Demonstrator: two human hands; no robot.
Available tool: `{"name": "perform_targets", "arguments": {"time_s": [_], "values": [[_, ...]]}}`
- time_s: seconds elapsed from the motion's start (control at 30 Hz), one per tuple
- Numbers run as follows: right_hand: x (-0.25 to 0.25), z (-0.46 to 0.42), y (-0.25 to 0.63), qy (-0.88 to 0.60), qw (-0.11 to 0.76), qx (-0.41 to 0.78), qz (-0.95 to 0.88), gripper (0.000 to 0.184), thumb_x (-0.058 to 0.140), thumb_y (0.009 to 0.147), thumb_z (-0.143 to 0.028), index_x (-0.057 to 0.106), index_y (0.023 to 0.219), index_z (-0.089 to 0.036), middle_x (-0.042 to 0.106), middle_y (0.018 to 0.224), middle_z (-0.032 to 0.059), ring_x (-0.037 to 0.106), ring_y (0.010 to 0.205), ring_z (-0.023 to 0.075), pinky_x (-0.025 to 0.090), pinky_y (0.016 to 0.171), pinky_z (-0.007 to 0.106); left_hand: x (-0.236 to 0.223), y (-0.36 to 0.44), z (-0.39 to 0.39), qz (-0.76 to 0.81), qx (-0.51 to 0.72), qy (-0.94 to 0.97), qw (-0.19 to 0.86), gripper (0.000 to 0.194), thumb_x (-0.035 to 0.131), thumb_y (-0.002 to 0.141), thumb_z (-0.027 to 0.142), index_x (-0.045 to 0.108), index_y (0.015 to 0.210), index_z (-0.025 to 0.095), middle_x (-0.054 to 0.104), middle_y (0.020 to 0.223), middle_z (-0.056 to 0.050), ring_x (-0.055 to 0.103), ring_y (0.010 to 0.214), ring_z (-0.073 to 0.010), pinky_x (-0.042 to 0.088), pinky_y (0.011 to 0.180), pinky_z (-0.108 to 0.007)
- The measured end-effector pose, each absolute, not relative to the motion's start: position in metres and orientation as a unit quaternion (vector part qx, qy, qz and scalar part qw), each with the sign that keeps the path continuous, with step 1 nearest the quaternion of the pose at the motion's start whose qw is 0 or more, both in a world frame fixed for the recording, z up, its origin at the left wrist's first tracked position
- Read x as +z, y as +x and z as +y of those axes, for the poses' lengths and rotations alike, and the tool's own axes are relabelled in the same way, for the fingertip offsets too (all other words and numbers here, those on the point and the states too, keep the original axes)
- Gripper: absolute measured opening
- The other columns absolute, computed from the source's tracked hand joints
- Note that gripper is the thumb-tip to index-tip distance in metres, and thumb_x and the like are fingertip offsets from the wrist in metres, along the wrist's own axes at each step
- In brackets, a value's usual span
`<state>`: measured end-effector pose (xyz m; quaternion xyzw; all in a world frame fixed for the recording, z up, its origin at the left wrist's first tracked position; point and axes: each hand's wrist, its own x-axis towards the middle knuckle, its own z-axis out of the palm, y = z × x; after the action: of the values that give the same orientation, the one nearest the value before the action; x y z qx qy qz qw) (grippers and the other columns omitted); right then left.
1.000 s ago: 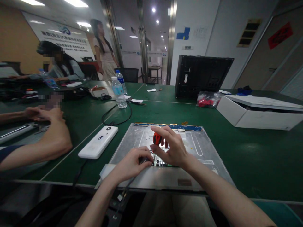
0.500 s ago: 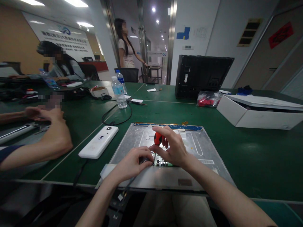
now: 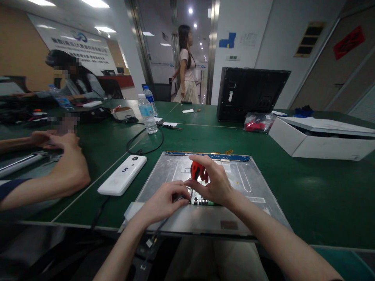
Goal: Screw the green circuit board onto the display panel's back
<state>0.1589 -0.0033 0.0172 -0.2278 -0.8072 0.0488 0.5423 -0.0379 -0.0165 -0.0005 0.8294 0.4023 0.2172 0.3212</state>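
Observation:
My right hand (image 3: 213,180) is closed around the red and black handle of a screwdriver (image 3: 197,169). The screwdriver stands nearly upright, its thin shaft pointing down at a small green circuit board (image 3: 202,202); the tip is hard to see. The board sits on the silver metal back of a flat display panel (image 3: 249,210). Close to the shaft, my left hand (image 3: 166,201) rests on the panel with thumb and fingers pinched on a dark cable (image 3: 162,224), mostly hidden by the hand. The cable runs down past the panel's front edge to a light connector (image 3: 150,242).
Left of the panel lies a white box marked 5 (image 3: 123,175) with a black cord. Two water bottles (image 3: 147,115) stand farther back. A black monitor housing (image 3: 252,93) and a white carton (image 3: 322,138) are at right. A co-worker's arms (image 3: 58,168) are at left.
My hands stay almost in place; the screwdriver handle shifts very slightly to the right. In the background, a walking person has moved rightward to the glass doors.

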Motion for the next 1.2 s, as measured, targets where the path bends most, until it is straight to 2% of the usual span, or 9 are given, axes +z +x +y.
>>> {"name": "perform_targets", "arguments": {"time_s": [0.17,0.27,0.37,0.5,0.67,0.8,0.93,1.07,1.2], "values": [[0.021,-0.007,0.161,-0.219,0.516,0.089,-0.823,0.052,0.044,0.098,-0.025,0.029,0.147,-0.023,0.063,0.101,0.0051,0.057,0.064,0.0098,0.048,0.051,0.021,0.003,-0.037,-0.017,0.399,0.213,0.827,0.334,0.011,0.061,0.081,0.017,0.072,0.077,0.019,0.070,0.085,-0.002,0.063,0.080,-0.0168,0.047,0.077,-0.026],[0.020,-0.006,0.161,-0.222,0.519,0.101,-0.819,0.050,0.040,0.098,-0.019,0.031,0.146,-0.022,0.063,0.104,0.0066,0.060,0.067,0.0103,0.050,0.053,0.022,0.006,-0.035,-0.019,0.400,0.210,0.827,0.335,0.012,0.061,0.081,0.018,0.071,0.076,0.018,0.069,0.085,-0.003,0.063,0.081,-0.0173,0.047,0.078,-0.027],[0.017,-0.004,0.159,-0.244,0.540,0.083,-0.801,0.041,0.048,0.097,-0.025,0.039,0.137,-0.022,0.062,0.091,0.0017,0.054,0.058,0.0082,0.045,0.049,0.020,0.008,-0.034,-0.020,0.403,0.210,0.826,0.333,0.012,0.060,0.081,0.017,0.071,0.077,0.018,0.069,0.084,-0.002,0.062,0.081,-0.0174,0.047,0.078,-0.027],[0.012,-0.001,0.157,-0.265,0.567,0.069,-0.777,0.038,0.059,0.093,-0.039,0.042,0.123,-0.022,0.053,0.073,-0.0059,0.048,0.050,0.0067,0.038,0.044,0.017,0.005,-0.035,-0.019,0.413,0.205,0.825,0.328,0.011,0.061,0.080,0.016,0.071,0.077,0.018,0.070,0.083,-0.002,0.063,0.080,-0.0171,0.046,0.077,-0.027],[0.012,0.000,0.157,-0.260,0.569,0.078,-0.776,0.041,0.060,0.092,-0.047,0.040,0.119,-0.023,0.050,0.069,-0.0081,0.047,0.048,0.0065,0.036,0.043,0.016,0.003,-0.036,-0.018,0.415,0.202,0.822,0.333,0.012,0.061,0.079,0.014,0.072,0.078,0.018,0.071,0.084,-0.002,0.063,0.079,-0.0168,0.046,0.075,-0.027],[0.016,-0.004,0.160,-0.245,0.537,0.109,-0.800,0.036,0.045,0.100,-0.035,0.038,0.131,-0.021,0.060,0.078,-0.0026,0.054,0.052,0.0085,0.043,0.048,0.020,0.008,-0.034,-0.020,0.407,0.209,0.826,0.329,0.013,0.060,0.080,0.015,0.071,0.076,0.018,0.070,0.083,-0.002,0.063,0.079,-0.0166,0.045,0.077,-0.027],[0.019,-0.005,0.162,-0.246,0.515,0.108,-0.814,0.039,0.037,0.100,-0.022,0.037,0.139,-0.022,0.066,0.090,0.0028,0.058,0.057,0.0099,0.049,0.054,0.023,0.009,-0.033,-0.021,0.408,0.211,0.825,0.330,0.012,0.060,0.081,0.017,0.072,0.076,0.018,0.069,0.084,-0.002,0.062,0.081,-0.0172,0.046,0.078,-0.027],[0.018,-0.004,0.159,-0.247,0.537,0.095,-0.801,0.038,0.044,0.098,-0.024,0.037,0.135,-0.022,0.065,0.095,0.0035,0.058,0.056,0.0085,0.046,0.049,0.020,0.007,-0.034,-0.019,0.404,0.204,0.826,0.336,0.012,0.060,0.081,0.018,0.071,0.077,0.018,0.069,0.085,-0.003,0.062,0.081,-0.0174,0.046,0.078,-0.027],[0.014,-0.002,0.156,-0.241,0.570,0.092,-0.780,0.038,0.055,0.095,-0.032,0.037,0.127,-0.024,0.061,0.084,-0.0019,0.055,0.053,0.0067,0.039,0.044,0.017,0.006,-0.035,-0.019,0.413,0.198,0.827,0.325,0.011,0.060,0.081,0.017,0.071,0.077,0.018,0.069,0.084,-0.002,0.061,0.078,-0.0165,0.046,0.076,-0.027]]}}
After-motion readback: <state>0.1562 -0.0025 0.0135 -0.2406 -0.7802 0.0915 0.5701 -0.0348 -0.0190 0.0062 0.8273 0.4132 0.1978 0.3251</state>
